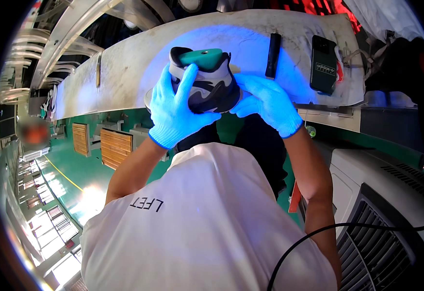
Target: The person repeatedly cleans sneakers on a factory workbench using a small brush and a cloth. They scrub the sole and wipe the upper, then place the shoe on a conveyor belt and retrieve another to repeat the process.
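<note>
L hand (175, 109), gloved: grip clamped on shoe (207, 92), 8 o'clock side. R hand (269, 99), gloved, fingers by shoe at 4 o'clock; can't tell if grip is tight. Shoe, blk/gray, at 12 o'clock in view, near edge of table (134, 63), w/ green block (207, 60) in top. From shoe: blk tool (273, 56) at 2 o'clock, phone (322, 65) at 3, thin stick (98, 71) at 9.
</note>
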Tool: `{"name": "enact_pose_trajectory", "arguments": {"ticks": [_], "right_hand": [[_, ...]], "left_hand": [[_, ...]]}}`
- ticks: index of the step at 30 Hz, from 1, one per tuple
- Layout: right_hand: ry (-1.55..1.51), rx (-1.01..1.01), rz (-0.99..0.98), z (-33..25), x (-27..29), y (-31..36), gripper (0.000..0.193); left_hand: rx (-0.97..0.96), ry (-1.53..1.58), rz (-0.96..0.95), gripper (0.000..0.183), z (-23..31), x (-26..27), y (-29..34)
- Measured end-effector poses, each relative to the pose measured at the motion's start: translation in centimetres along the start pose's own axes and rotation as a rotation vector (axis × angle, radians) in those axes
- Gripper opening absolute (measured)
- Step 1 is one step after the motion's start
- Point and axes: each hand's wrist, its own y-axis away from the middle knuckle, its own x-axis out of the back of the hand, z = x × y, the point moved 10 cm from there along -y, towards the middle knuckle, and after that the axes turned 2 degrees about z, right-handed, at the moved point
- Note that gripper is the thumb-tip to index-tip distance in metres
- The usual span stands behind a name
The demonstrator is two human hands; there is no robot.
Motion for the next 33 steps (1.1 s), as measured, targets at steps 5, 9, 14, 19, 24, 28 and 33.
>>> {"name": "enact_pose_trajectory", "arguments": {"ticks": [5, 9, 14, 19, 24, 28, 33], "right_hand": [[0.178, -0.084, 0.123, 0.8, 2.1, 0.6, 0.071], [0.528, 0.052, 0.042, -1.6, 0.1, 0.0, 0.086], [0.589, 0.085, -0.072, -0.1, -1.9, -2.0, 0.071], [0.691, 0.377, 0.099, 0.3, -3.3, -0.2, 0.078], [0.824, 0.473, 0.15, 1.2, -3.7, 1.7, 0.086], [0.739, 0.275, 0.153, 1.6, -2.7, 0.6, 0.085], [0.652, 0.43, 0.476, 4.9, -1.7, 4.1, 0.079]], "left_hand": [[0.017, 0.028, 0.043, 0.122, -0.1, 0.0, 1.0], [-0.015, 0.008, 0.105, 0.12, 0.1, 0.2, 1.9], [-0.067, 0.064, 0.161, 0.111, 0.4, 0.5, 2.9], [-0.176, 0.184, 0.313, 0.083, -0.3, 0.4, 4.8], [-0.158, 0.425, 0.052, 0.102, -4.1, 1.1, 2.5], [0.258, 0.868, -0.153, 0.127, -7.9, -3.1, 3.1], [0.0, 0.918, -0.174, 0.108, -5.8, -2.3, 1.4]]}}
